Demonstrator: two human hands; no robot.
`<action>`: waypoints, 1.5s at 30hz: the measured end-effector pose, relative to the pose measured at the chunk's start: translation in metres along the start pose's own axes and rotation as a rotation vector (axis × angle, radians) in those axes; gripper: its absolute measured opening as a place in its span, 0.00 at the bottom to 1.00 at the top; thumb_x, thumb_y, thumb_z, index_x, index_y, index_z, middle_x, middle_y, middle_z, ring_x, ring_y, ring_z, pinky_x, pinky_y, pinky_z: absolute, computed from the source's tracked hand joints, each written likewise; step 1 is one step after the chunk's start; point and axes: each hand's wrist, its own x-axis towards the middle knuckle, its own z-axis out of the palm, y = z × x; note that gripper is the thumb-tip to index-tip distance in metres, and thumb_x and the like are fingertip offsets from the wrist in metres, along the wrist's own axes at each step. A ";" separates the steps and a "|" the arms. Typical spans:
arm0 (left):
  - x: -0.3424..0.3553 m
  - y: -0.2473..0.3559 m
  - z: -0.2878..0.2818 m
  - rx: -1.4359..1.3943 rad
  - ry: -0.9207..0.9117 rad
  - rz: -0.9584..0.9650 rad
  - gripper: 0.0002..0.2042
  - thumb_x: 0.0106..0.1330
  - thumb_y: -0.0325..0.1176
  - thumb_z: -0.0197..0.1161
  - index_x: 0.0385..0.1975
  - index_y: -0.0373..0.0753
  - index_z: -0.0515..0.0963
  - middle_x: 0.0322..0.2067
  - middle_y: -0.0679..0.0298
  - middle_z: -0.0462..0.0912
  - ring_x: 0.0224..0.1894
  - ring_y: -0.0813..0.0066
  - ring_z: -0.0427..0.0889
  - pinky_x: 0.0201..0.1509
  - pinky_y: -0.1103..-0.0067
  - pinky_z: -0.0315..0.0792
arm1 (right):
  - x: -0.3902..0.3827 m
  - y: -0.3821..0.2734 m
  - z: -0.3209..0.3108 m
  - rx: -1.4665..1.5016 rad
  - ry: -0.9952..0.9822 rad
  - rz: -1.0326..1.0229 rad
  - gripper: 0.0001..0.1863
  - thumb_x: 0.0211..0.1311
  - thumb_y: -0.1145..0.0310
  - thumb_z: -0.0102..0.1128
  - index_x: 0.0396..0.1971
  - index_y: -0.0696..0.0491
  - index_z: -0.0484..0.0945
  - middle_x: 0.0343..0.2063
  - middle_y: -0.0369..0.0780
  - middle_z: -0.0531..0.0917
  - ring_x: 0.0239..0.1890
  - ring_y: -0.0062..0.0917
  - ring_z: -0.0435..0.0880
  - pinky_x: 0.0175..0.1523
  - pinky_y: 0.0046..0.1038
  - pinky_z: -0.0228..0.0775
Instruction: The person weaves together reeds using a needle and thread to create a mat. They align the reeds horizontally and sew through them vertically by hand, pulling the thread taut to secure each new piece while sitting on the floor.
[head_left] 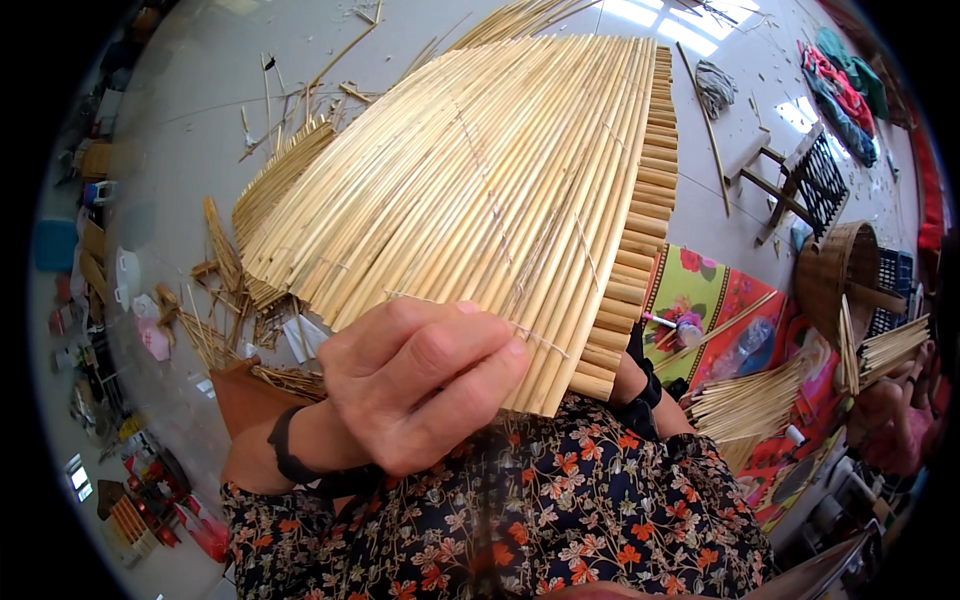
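A fan-shaped panel of straw-coloured reed stalks [470, 190] rises in front of my chest, filling the middle of the view. Thin stitches cross its stalks, and a second layer of crosswise reeds [640, 220] shows along its right edge. At the lower edge of the panel is my left hand [425, 375], its fingers curled and closed against the reeds beside a thin pale strand [540, 342]. Whether a needle is also pinched there I cannot tell. Behind the panel's lower right corner my right forearm, with a dark band, goes out of sight; the right hand is hidden.
Loose reeds and scraps [330, 80] litter the tiled floor. On the right are a small chair [815, 185], a wicker basket [835, 275] and a bundle of reeds [750, 405] on a flowered mat [715, 285]. Someone in pink sits at the far right.
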 end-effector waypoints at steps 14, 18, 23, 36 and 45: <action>0.008 0.000 -0.008 0.004 -0.047 0.023 0.15 0.51 0.19 0.70 0.40 0.35 0.81 0.39 0.57 0.86 0.36 0.63 0.85 0.35 0.76 0.81 | 0.067 -0.052 -0.060 1.135 0.097 0.435 0.11 0.65 0.75 0.67 0.47 0.56 0.86 0.51 0.38 0.86 0.55 0.28 0.83 0.61 0.32 0.71; 0.008 0.002 -0.008 -0.004 -0.070 0.042 0.14 0.51 0.19 0.70 0.39 0.35 0.82 0.39 0.57 0.86 0.35 0.64 0.84 0.34 0.78 0.81 | 0.077 -0.062 -0.063 1.120 0.156 0.389 0.09 0.66 0.78 0.65 0.45 0.57 0.87 0.49 0.38 0.87 0.53 0.27 0.84 0.59 0.30 0.72; 0.008 -0.001 -0.007 0.009 -0.075 0.073 0.13 0.51 0.20 0.69 0.38 0.34 0.82 0.39 0.57 0.86 0.34 0.65 0.84 0.34 0.78 0.81 | 0.065 -0.055 -0.058 1.174 0.093 0.528 0.11 0.65 0.77 0.66 0.47 0.56 0.86 0.50 0.37 0.86 0.53 0.27 0.83 0.60 0.31 0.72; 0.006 0.000 -0.002 0.017 -0.038 0.036 0.14 0.49 0.20 0.70 0.37 0.36 0.82 0.38 0.60 0.85 0.35 0.66 0.84 0.33 0.78 0.80 | 0.065 -0.039 -0.055 1.044 0.067 0.379 0.16 0.63 0.74 0.70 0.51 0.55 0.85 0.54 0.37 0.84 0.56 0.29 0.82 0.63 0.34 0.70; 0.005 -0.002 -0.006 -0.005 -0.037 0.022 0.15 0.48 0.20 0.72 0.38 0.37 0.82 0.39 0.60 0.85 0.35 0.66 0.85 0.33 0.78 0.79 | 0.062 -0.052 -0.069 1.178 -0.012 0.663 0.13 0.69 0.77 0.63 0.52 0.58 0.83 0.46 0.37 0.87 0.55 0.26 0.83 0.61 0.29 0.73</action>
